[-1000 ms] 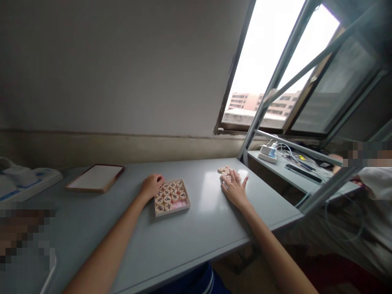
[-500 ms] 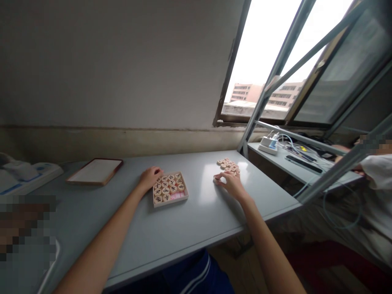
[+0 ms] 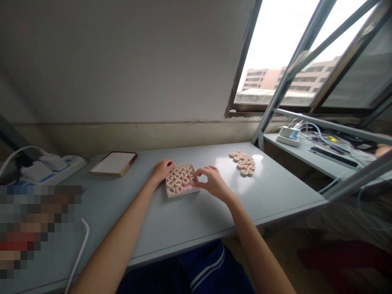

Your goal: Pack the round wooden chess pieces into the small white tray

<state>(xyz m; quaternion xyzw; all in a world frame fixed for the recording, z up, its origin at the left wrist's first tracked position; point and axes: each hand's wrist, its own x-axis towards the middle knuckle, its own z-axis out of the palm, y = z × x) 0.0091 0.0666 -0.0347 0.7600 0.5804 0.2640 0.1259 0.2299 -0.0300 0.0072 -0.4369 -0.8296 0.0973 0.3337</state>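
Note:
A shallow pale box [image 3: 183,192] sits on the desk, holding rows of round Chinese chess pieces [image 3: 177,176] marked with black characters. Pink shows on its floor near the front right. At the box's back left corner my left hand [image 3: 163,169] is closed, fingers curled against the edge. My right hand [image 3: 212,181] is over the box's right side, thumb and forefinger pinching a chess piece [image 3: 193,179] that they partly cover. Farther right lies a loose group of chess pieces [image 3: 244,162], flat on the desk, with reddish markings.
A shallow tray-like lid [image 3: 113,163] with a dark red rim lies at the back left of the grey desk [image 3: 171,228]. Beside it stands a white power strip [image 3: 61,168] with plugs. A metal bed frame [image 3: 275,102] and another cluttered desk [image 3: 303,153] are on the right.
My right hand has moved left from the loose pieces to the box, carrying a chess piece. My left hand stays at the box. The camera view has turned a little left.

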